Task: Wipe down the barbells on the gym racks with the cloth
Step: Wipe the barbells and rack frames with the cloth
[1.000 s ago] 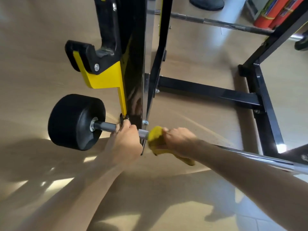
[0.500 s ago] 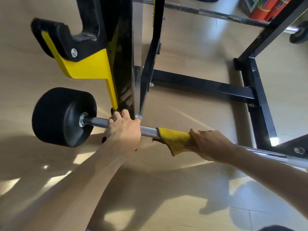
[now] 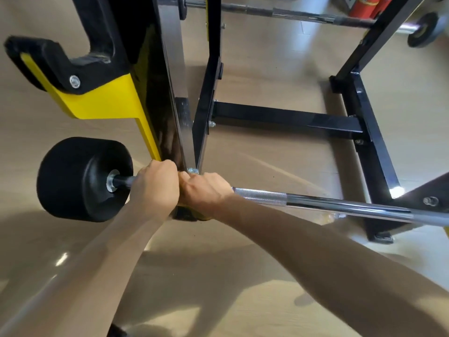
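We have both hands on the near barbell [image 3: 340, 205], which lies low across the black rack [image 3: 364, 132] with its black end weight [image 3: 80, 178] hanging out past the upright to the left. Our left hand [image 3: 153, 188] is curled round the bar just inside that weight, and we judge it is there to steady the bar and stop it rolling while the other hand rubs. Our right hand [image 3: 206, 190] is clenched round the bar right beside it, the two fists touching, and the yellow cloth [image 3: 192, 215] is almost wholly hidden inside that grip; only a dark, shadowed fold shows below the knuckles. Wrapping the cloth fully round the bar lets it clean all sides in one pass, which seems to be the reason for the closed fist. Half a second ago the right hand was out along the bar, well apart from the left, with the cloth trailing plainly in view over the knurled section; now it has slid back in against the left hand, and the knurling and chrome to its right lie bare. The left hand has not shifted. A second barbell [image 3: 303, 14] rests on the far side of the rack, not yet touched.
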